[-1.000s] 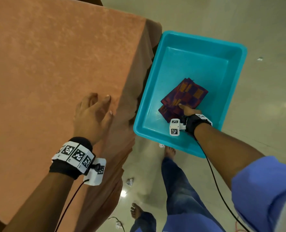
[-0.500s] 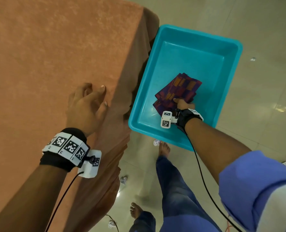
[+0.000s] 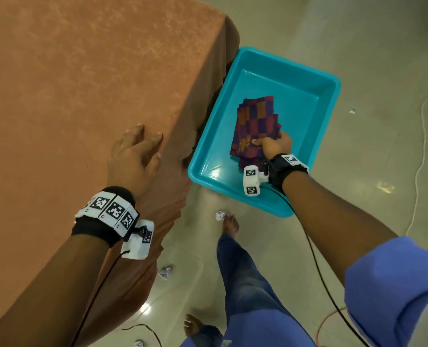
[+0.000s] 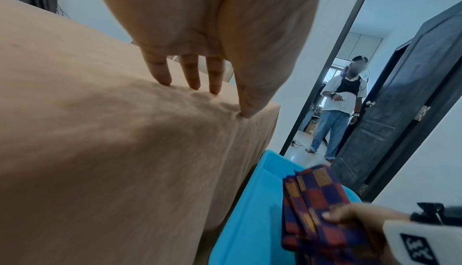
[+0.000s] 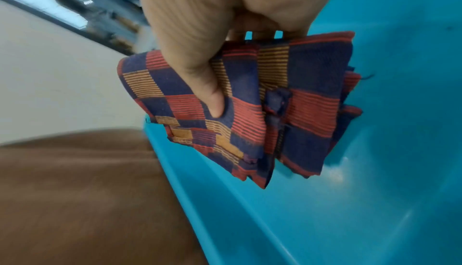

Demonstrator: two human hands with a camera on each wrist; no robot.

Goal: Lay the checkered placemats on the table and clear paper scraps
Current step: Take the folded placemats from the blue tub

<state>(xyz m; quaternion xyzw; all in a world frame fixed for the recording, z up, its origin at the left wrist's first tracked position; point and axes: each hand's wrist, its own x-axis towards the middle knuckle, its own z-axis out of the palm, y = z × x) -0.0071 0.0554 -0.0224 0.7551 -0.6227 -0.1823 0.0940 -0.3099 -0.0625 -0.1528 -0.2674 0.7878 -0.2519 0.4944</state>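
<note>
A folded stack of checkered placemats in blue, red and orange is held above the floor of a turquoise bin. My right hand grips the stack, thumb on top and fingers underneath; the right wrist view shows the placemats lifted off the bin. My left hand rests with straight fingers on the orange tablecloth near the table's right edge. The left wrist view shows the fingertips touching the cloth, with the placemats at lower right.
Crumpled paper scraps lie on the floor: one by my foot, one near the table's draped corner, one right of the bin. Cables trail on the floor at right. Another person stands in a doorway.
My right hand has closed on the placemat stack and raised it from the bin floor, turning it more upright. The left hand has stayed on the tablecloth.
</note>
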